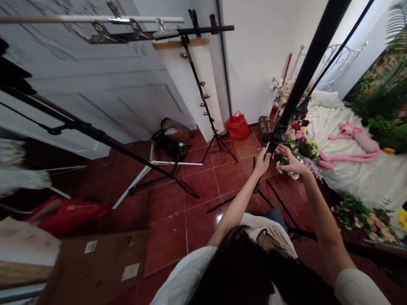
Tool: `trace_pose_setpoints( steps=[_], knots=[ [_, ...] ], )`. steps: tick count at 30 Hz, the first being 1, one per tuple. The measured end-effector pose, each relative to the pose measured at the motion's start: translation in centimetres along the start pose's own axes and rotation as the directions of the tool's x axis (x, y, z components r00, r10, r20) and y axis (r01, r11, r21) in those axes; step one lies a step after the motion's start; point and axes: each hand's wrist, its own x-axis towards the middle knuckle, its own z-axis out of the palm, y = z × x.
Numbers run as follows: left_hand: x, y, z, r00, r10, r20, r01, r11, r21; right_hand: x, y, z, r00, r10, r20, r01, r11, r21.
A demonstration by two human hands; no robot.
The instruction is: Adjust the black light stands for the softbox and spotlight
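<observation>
A tall black light stand [300, 80] rises at a slant in front of me, its upper end out of the frame. My left hand [263, 163] is wrapped around the pole just under a black clamp collar [279, 134]. Close by on the pole's right side, my right hand [293, 163] has its fingers spread and curved, with nothing visible in them. Part of the stand's legs [262, 195] shows below my forearms, on the red tiles.
Another black stand [111, 142] leans across the left. Clips hang on a crossbar [206, 30] ahead. A red bag [238, 126] sits by the wall. Flowers [299, 133] and a pink plush toy [359, 137] on white cloth lie right. A cardboard box [104, 258] is lower left.
</observation>
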Motion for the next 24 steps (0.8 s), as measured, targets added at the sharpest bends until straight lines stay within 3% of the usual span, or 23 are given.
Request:
trace_pose_setpoints(
  steps=[4,6,10,14,18,20,21,24],
  knots=[
    [-0.2,-0.5,0.0,1.000,-0.006,0.021,0.006,1.000,-0.001,1.1,-5.7,1.3,0.966,-0.207,-0.156,0.222,0.971,0.087],
    [-0.3,-0.8,0.0,1.000,-0.020,0.014,0.020,1.000,0.008,2.4,-8.0,2.7,0.932,-0.238,-0.273,0.276,0.955,0.109],
    [-0.2,-0.9,-0.1,1.000,-0.007,-0.021,0.007,1.000,0.028,5.3,-9.6,5.5,0.855,-0.246,-0.456,0.306,0.950,0.061],
    [0.4,-1.0,0.1,0.999,-0.031,-0.023,0.031,0.999,0.009,6.8,-9.6,7.4,0.767,-0.182,-0.615,0.182,0.981,-0.064],
    [0.8,-1.5,0.6,0.969,-0.210,-0.132,0.203,0.977,-0.064,6.4,-9.5,9.1,0.684,-0.091,-0.723,-0.001,0.992,-0.126],
    [0.8,-1.7,0.8,0.948,-0.273,-0.164,0.254,0.959,-0.127,5.7,-8.8,9.6,0.691,-0.067,-0.720,-0.044,0.990,-0.134],
    [0.8,-1.8,0.8,0.944,-0.288,-0.162,0.263,0.952,-0.158,5.2,-8.4,9.6,0.717,-0.057,-0.695,-0.058,0.988,-0.141],
    [0.4,-2.2,0.9,0.948,-0.296,-0.118,0.269,0.941,-0.203,3.7,-6.6,9.5,0.866,-0.001,-0.500,-0.100,0.980,-0.174]
  ],
)
